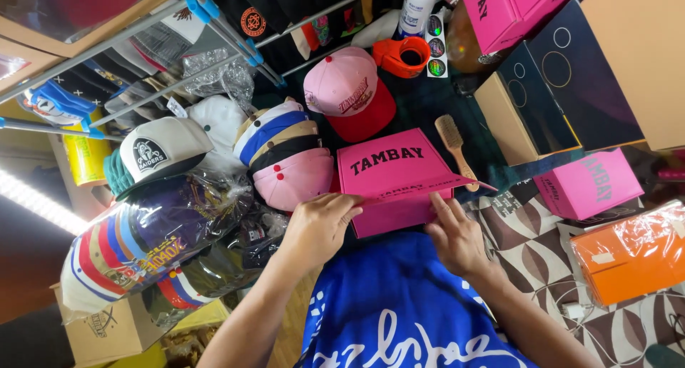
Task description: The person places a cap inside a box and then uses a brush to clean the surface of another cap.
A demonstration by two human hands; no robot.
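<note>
Pink box point(391, 170): lies flat in front of the person's blue shirt point(399, 318), its front flap folded down toward the body; everything below is placed from this box.
Left hand point(317, 224): rests on the box's near left corner, fingers curled together over the flap edge, thumb tucked beneath it as far as I can tell.
Right hand point(457, 236): sits at the near right corner, fingers laid flat and close together, fingertips pressing the flap's lower face.
Flap risk: the flap is thin card held only at its two ends; uneven pressure from the hands could crease it or tear it at the fold.
Brush point(454, 147): just beside the box's far right corner, handle pointing toward the flap tip; lifting or turning the box could knock it aside.
Stacked caps point(285, 154): touching the box's left side, a leaning pile with a pink one lowest; a push to the left could tip the pile over.
Pink and red cap point(349, 93): just behind the box, near enough to be shoved if the box slides away from the body.
Orange tape holder point(403, 56): further behind, well apart, unlikely to be disturbed.
Second pink box point(589, 186): to the right, apart, out of the hands' way.
</note>
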